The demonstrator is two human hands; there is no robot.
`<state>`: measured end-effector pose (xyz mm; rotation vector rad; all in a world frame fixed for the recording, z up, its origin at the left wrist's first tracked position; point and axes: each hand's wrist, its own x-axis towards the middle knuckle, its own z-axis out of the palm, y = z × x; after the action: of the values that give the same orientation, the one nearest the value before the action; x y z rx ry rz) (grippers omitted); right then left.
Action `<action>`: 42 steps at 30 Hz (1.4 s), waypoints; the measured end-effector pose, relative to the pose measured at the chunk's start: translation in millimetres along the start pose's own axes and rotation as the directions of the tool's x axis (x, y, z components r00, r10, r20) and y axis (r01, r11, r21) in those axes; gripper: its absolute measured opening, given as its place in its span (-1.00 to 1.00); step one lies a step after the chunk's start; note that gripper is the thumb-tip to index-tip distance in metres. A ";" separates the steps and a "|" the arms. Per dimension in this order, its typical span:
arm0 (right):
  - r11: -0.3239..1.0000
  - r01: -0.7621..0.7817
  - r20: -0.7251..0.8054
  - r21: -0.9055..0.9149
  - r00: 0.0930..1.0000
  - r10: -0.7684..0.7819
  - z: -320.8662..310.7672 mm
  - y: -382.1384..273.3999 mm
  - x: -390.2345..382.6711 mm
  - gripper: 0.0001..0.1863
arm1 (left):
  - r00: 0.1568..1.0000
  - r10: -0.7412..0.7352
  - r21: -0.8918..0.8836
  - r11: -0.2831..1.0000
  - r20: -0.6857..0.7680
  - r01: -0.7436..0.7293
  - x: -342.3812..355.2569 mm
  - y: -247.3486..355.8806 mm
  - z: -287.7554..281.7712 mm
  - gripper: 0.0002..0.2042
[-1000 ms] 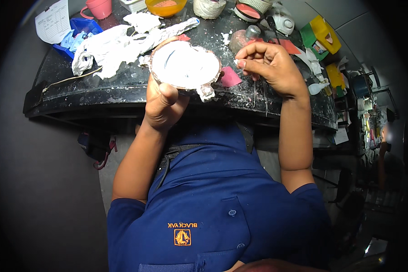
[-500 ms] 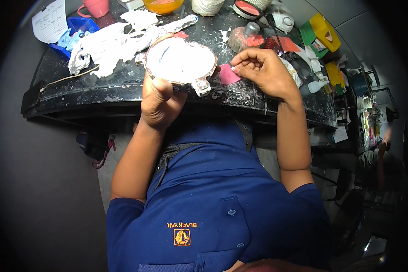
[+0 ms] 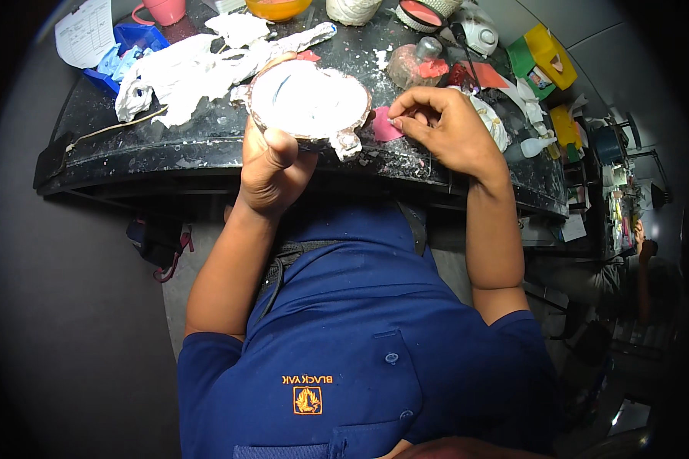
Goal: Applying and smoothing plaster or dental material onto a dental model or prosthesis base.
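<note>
My left hand (image 3: 269,177) grips a round, brown-rimmed flask filled with white plaster (image 3: 310,103), holding it up over the bench's near edge. The plaster's surface is washed out by glare, and a rough white lump sticks out at its lower right. My right hand (image 3: 463,141) is closed in a pinch just right of the flask, apart from it. A tiny whitish bit shows at the thumb and fingertip, too small to name. Just left of those fingertips is a small pink sheet (image 3: 385,126), on or just above the bench.
Crumpled white cloth (image 3: 172,80) covers the bench's left, beside a blue tray (image 3: 138,37). A pink mug (image 3: 163,11), an orange bowl (image 3: 277,8) and a rounded jar with a metal cap (image 3: 409,67) stand farther back. White scraps litter the black bench (image 3: 207,145).
The flask in my left hand has shifted slightly right. My right hand's fingers have curled a little more, staying in nearly the same place.
</note>
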<state>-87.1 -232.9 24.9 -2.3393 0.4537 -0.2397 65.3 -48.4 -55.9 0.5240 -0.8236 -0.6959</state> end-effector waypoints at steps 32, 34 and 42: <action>0.992 0.089 -0.073 -0.084 0.993 -0.096 7.2 5.1 4.1 -0.82 | 0.998 0.071 -0.004 0.997 -0.004 -0.071 2.4 -4.7 -1.6 0.02; 0.999 0.047 -0.073 -0.018 0.996 -0.048 3.6 2.4 3.9 -0.83 | 0.998 0.054 -0.040 0.998 -0.015 -0.055 1.0 -2.3 1.4 0.01; 0.835 0.177 -0.021 0.522 0.981 -0.194 -19.2 -51.9 -12.5 -0.78 | 1.000 0.022 0.103 0.994 -0.006 -0.021 0.2 11.5 23.8 0.21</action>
<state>-91.2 -205.3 74.3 -1.8416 0.1155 -0.3662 50.4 -44.6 -34.4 0.6096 -0.8605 -0.6339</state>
